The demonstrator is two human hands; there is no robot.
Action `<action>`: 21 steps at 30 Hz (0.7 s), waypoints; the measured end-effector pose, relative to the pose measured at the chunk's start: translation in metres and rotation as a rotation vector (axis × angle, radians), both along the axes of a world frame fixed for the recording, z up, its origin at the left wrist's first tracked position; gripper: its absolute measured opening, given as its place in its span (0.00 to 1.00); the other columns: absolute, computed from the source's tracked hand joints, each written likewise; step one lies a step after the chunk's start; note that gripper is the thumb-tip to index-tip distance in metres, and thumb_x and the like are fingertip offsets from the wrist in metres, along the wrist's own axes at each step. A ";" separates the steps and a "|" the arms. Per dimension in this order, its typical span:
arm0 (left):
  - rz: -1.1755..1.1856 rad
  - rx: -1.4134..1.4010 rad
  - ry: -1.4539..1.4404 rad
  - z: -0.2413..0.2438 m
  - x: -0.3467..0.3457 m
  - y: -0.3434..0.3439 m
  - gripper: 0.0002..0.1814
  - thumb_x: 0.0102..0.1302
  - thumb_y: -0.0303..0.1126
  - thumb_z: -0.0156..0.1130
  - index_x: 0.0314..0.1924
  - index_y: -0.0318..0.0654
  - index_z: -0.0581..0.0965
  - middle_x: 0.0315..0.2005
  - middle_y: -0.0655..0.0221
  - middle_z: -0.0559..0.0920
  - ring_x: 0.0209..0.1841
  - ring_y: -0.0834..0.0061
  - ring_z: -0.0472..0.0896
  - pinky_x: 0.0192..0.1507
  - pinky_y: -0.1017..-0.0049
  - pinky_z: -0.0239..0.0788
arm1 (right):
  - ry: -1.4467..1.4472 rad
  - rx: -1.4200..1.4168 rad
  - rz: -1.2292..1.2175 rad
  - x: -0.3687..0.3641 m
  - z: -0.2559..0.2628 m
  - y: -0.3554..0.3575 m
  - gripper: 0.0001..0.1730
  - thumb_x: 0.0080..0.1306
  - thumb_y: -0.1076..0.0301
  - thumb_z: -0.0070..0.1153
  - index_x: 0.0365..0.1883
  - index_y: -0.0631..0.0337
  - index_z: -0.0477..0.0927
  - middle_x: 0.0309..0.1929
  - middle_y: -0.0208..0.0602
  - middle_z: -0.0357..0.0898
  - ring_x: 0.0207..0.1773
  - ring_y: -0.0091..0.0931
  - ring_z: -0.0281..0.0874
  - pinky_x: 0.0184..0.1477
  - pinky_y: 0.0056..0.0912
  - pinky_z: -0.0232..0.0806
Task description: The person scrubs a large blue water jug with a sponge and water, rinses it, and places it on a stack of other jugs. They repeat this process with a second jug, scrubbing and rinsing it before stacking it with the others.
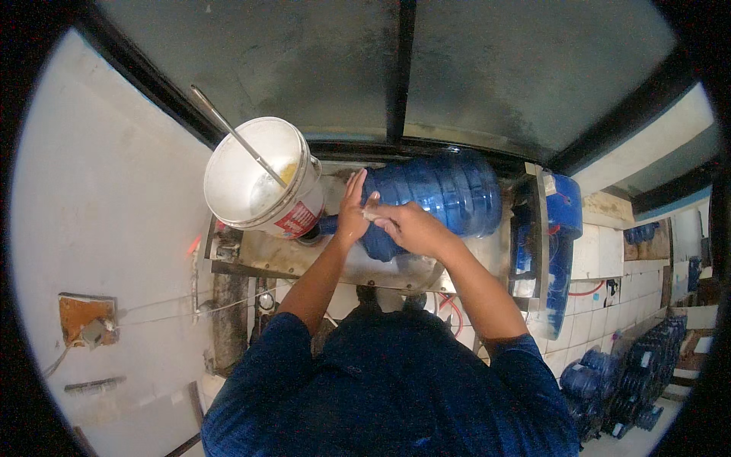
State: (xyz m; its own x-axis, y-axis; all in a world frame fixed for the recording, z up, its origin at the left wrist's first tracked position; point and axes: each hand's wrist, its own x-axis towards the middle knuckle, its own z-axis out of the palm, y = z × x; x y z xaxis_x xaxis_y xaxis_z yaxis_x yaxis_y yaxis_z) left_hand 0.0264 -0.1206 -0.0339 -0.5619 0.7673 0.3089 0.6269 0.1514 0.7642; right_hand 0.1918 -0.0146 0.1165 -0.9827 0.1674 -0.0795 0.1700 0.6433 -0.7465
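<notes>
A large blue plastic water jug lies on its side on a worn metal worktop, its neck end towards the left. My left hand rests against the shoulder of the jug, fingers stretched out and not wrapped around it. Close beside it, my right hand pinches a small pale object over the jug's shoulder. What that object is cannot be made out. The neck of the jug is partly hidden by my left hand and wrist.
A white plastic bucket with a printed label stands left of the jug; a metal rod leans in it. Dark-framed glass panels rise behind. A blue container is at right. Several blue jugs stand at lower right.
</notes>
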 end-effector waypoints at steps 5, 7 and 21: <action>-0.196 0.018 0.048 -0.033 -0.026 -0.045 0.53 0.68 0.53 0.67 0.78 0.28 0.51 0.70 0.36 0.66 0.77 0.46 0.61 0.76 0.57 0.54 | 0.154 -0.082 -0.117 0.017 -0.032 0.016 0.18 0.77 0.60 0.52 0.60 0.55 0.82 0.60 0.46 0.82 0.60 0.46 0.82 0.63 0.47 0.73; -0.245 -0.245 0.080 -0.034 -0.037 -0.059 0.59 0.61 0.55 0.73 0.78 0.27 0.51 0.66 0.35 0.71 0.72 0.45 0.69 0.72 0.57 0.61 | 0.116 -0.060 -0.192 0.035 -0.032 0.034 0.19 0.78 0.60 0.53 0.62 0.58 0.82 0.61 0.47 0.82 0.63 0.46 0.81 0.65 0.44 0.71; -0.158 -0.468 -0.140 -0.060 -0.063 -0.108 0.46 0.46 0.48 0.85 0.61 0.29 0.76 0.52 0.51 0.84 0.52 0.62 0.84 0.55 0.63 0.75 | -0.013 0.168 -0.737 0.147 -0.065 0.152 0.18 0.77 0.65 0.53 0.60 0.62 0.82 0.56 0.52 0.85 0.60 0.45 0.83 0.62 0.41 0.73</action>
